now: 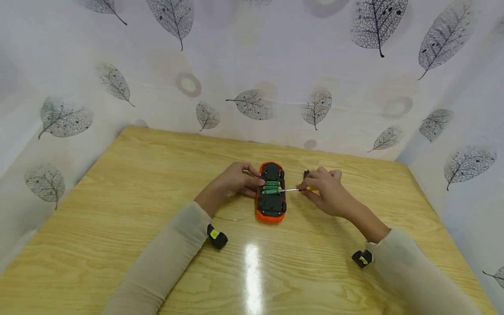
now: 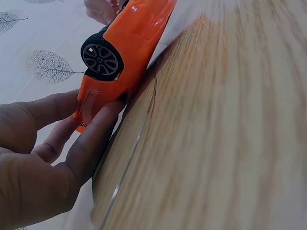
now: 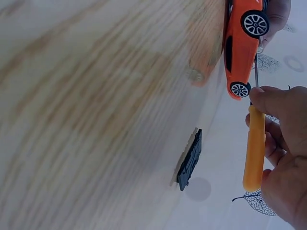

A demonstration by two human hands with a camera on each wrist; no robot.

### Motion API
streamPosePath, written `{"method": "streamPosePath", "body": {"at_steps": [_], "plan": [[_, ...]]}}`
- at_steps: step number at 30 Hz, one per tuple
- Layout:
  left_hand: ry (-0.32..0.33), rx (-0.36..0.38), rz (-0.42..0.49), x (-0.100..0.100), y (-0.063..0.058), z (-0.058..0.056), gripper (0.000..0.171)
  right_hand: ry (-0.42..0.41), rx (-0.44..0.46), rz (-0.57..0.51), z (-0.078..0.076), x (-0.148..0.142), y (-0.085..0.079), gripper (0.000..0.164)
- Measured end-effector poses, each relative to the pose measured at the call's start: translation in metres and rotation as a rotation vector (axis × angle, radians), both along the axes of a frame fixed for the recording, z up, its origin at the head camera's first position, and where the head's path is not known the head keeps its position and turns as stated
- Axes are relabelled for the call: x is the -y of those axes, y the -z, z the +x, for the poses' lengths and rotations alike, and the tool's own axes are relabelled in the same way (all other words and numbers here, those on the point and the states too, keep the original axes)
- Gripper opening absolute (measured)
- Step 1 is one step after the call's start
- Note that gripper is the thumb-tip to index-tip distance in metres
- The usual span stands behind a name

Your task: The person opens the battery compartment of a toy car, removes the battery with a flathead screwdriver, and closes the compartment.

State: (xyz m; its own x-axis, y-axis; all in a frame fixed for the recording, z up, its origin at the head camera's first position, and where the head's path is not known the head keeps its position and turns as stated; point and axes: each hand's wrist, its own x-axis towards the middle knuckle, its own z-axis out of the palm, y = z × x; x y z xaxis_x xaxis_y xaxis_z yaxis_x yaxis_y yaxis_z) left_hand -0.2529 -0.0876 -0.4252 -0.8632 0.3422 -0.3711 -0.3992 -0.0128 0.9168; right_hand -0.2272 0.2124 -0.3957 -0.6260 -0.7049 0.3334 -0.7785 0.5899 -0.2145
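Note:
An orange toy car (image 1: 271, 214) lies upside down on the table, its black underside up. Green batteries (image 1: 271, 191) sit in its uncovered battery compartment. My left hand (image 1: 236, 180) grips the car at its left side; in the left wrist view the fingers and thumb hold its orange body (image 2: 139, 28). From the right, my right hand (image 1: 327, 190) pinches a screwdriver with a yellow handle (image 3: 255, 148). Its metal shaft (image 1: 291, 190) reaches to the right end of the lowest battery. In the right wrist view, the tip is hidden behind the car.
A small black plastic cover (image 3: 190, 159) lies on the wooden table (image 1: 169, 157), beyond my right hand. A thin wire or strand (image 2: 136, 139) runs along the tabletop from near the car. A leaf-patterned cloth (image 1: 252, 65) hangs behind the table.

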Motion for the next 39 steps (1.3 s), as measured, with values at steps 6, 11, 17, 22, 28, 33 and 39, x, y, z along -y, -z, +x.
{"method": "streamPosePath", "body": {"at_steps": [6,11,17,22,28,33,39], "plan": [[0.002,0.001,0.006,0.0,-0.002,-0.002,0.025,-0.017,0.014,-0.005,-0.001,-0.001,-0.004,0.019],[0.013,-0.008,0.0,0.0,-0.005,-0.002,0.025,-0.01,0.025,-0.002,0.0,-0.003,-0.006,0.02],[0.016,-0.01,-0.013,0.001,-0.003,-0.001,0.026,0.011,0.002,0.008,-0.001,-0.007,-0.008,0.02],[0.016,-0.005,-0.008,0.002,-0.003,0.001,0.027,0.032,-0.016,0.003,-0.003,-0.017,-0.013,0.022],[0.02,-0.002,-0.003,0.001,-0.004,0.002,0.027,0.101,0.002,0.024,-0.007,-0.033,-0.017,0.022],[0.026,0.005,-0.003,0.001,-0.003,0.001,0.027,0.134,0.063,0.022,-0.011,-0.048,-0.02,0.021],[0.029,0.0,0.0,0.001,-0.003,0.001,0.027,0.212,0.177,0.037,-0.02,-0.065,-0.025,0.017]]}}
